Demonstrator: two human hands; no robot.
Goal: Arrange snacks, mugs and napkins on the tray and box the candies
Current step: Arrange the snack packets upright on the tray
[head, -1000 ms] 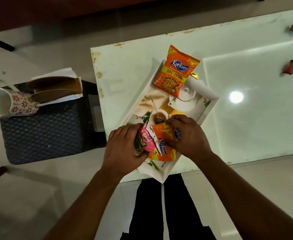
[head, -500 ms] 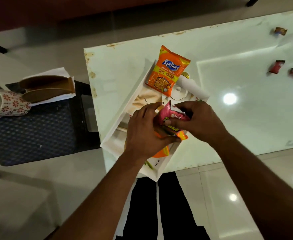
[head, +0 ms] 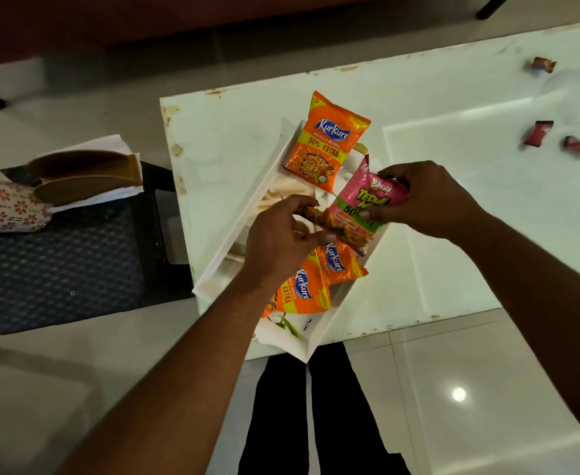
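Note:
A white tray [head: 226, 255] lies at the near left corner of the glass table [head: 453, 186]. One orange Kurkure packet [head: 326, 142] leans at its far end. Two more orange Kurkure packets [head: 310, 286] lie at its near end. My right hand [head: 429, 197] grips a pink Bingo packet [head: 364, 207] by its top, held above the tray's middle. My left hand [head: 281, 234] is beside the packet's lower end, fingertips touching it. Red wrapped candies [head: 538, 133] and a brown candy [head: 542, 65] lie on the table at the far right.
Left of the table stands a dark stool with a blue woven seat [head: 59, 265]. On it are a floral mug [head: 7, 207] on its side, brown napkins [head: 86, 176] and white paper. My black-trousered legs [head: 316, 406] stand at the table's near edge.
Both hands lifted the pink packet off the orange packets at the tray's near end. My right hand now carries it up and to the right; the two orange packets lie uncovered.

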